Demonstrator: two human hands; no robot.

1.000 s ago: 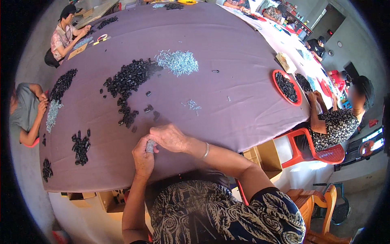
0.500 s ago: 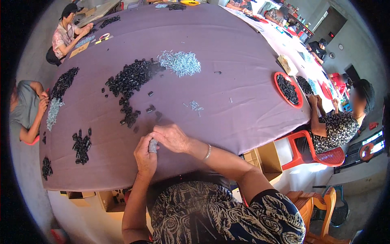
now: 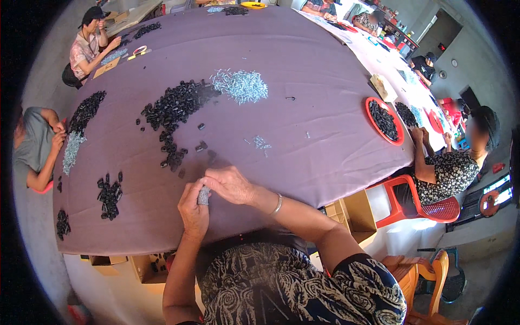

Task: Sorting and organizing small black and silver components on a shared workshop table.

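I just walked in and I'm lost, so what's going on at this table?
The camera wearer's left hand and right hand are together above the near part of a purple cloth; anything they hold is hidden. A grey wrap shows on the left hand. Beyond lie a big heap of black parts and a heap of silvery pieces, with a smaller black heap to the left. Another person sits at the right.

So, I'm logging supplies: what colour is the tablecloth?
Dusty purple tablecloth, clearest in the head view.
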